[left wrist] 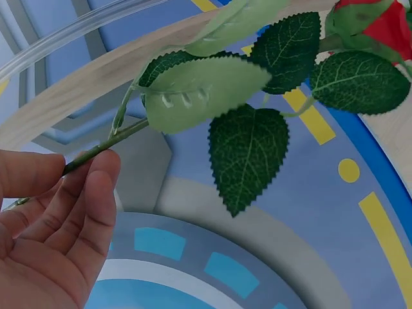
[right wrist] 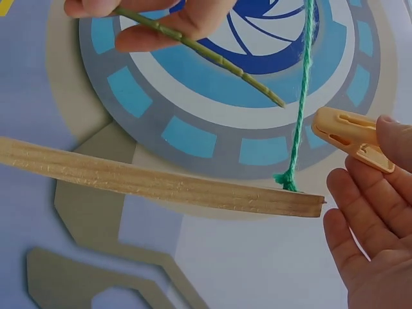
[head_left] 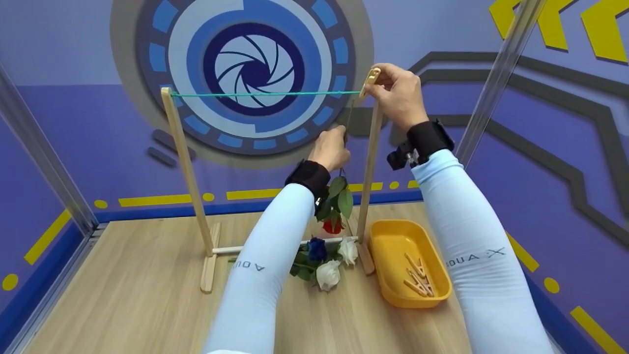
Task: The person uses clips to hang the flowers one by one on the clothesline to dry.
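Note:
My left hand pinches the green stem of an artificial red rose, which hangs head down with its leaves below the fingers. The stem's bare end points up close to the green string, near its right end. Between thumb and fingers my right hand holds a yellow clothespin beside the string, close to the top of the right wooden post. In the right wrist view the clothespin's tip is just off the string.
On the wooden table, white roses and a blue rose lie by the rack's white lower bar. A yellow tray with several clothespins stands at right. The left post holds the string's other end.

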A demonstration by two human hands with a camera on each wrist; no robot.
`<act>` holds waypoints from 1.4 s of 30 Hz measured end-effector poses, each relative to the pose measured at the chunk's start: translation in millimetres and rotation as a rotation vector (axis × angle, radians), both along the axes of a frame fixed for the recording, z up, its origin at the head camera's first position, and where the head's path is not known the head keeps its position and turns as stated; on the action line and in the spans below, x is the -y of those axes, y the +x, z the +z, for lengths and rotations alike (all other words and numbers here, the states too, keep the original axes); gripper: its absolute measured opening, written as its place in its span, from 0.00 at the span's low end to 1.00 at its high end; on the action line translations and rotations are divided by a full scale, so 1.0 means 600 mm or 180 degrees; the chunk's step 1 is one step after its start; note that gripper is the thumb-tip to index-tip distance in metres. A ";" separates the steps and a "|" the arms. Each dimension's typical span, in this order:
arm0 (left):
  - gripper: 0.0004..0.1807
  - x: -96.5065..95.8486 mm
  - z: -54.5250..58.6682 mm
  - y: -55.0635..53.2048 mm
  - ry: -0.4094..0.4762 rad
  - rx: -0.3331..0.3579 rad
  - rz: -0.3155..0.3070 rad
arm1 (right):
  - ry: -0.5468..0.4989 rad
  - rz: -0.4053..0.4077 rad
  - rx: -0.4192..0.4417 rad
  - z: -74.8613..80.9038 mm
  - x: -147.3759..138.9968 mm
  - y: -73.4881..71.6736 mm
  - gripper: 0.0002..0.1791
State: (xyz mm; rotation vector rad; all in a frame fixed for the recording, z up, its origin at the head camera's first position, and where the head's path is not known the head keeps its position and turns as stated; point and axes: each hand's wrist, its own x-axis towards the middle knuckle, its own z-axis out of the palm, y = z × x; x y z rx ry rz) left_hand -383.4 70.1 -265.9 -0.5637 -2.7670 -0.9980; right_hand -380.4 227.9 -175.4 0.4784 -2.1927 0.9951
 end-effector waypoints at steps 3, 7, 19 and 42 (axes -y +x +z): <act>0.12 0.000 -0.007 -0.007 0.0038 0.0011 0.0004 | 0.0064 -0.0017 0.0013 0.004 0.001 -0.001 0.12; 0.12 -0.002 -0.013 -0.013 0.0073 -0.0027 -0.0018 | 0.0091 -0.0035 -0.0014 0.012 0.000 -0.003 0.12; 0.24 -0.020 -0.002 -0.032 0.0174 -0.0121 0.0017 | -0.0256 -0.0011 0.0037 0.020 -0.004 -0.025 0.09; 0.12 -0.037 -0.009 -0.053 0.0575 -0.0313 0.0080 | -0.0480 0.0053 0.0202 0.004 -0.020 -0.050 0.09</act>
